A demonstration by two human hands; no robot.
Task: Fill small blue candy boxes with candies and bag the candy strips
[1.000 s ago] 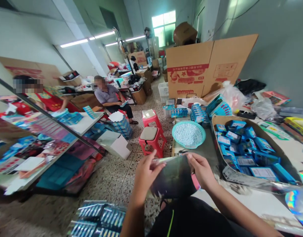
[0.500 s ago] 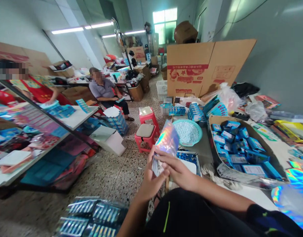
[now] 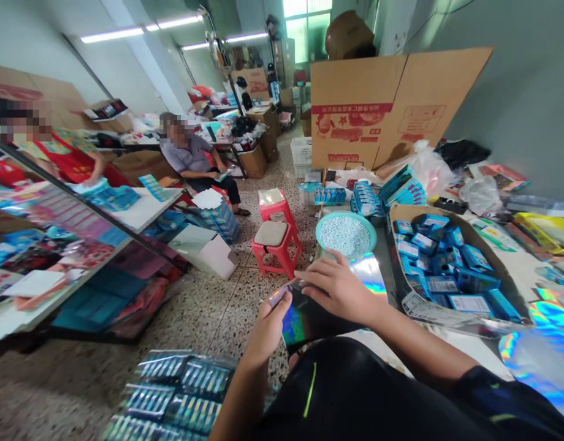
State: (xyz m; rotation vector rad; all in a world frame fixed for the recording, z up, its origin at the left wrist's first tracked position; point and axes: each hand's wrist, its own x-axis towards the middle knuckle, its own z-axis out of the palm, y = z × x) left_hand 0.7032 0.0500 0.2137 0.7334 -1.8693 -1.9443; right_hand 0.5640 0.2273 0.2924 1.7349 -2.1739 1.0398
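Observation:
A shiny holographic film sheet (image 3: 312,320) lies level in front of me, dark in the middle with rainbow glints. I cannot tell whether it is one layer or a flat bag. Its left edge is pinched between the thumb and fingers of my left hand (image 3: 269,321). Over its top, fingers stretched out, rests my right hand (image 3: 339,288), which hides part of the film. Just beyond it stands a turquoise basin (image 3: 373,236) full of small pale pieces.
On my right, an open carton (image 3: 404,300) holds several blue boxes. Red stools (image 3: 275,254) stand ahead on the speckled floor. Wrapped blue packs (image 3: 171,392) sit low on the left. Two people work at the left, beside a table (image 3: 160,205). A cardboard panel (image 3: 355,104) rises behind the basin.
The holographic film has swung from raised and curled to flat and nearer my lap. My right hand has moved right and its fingers have spread out over it.

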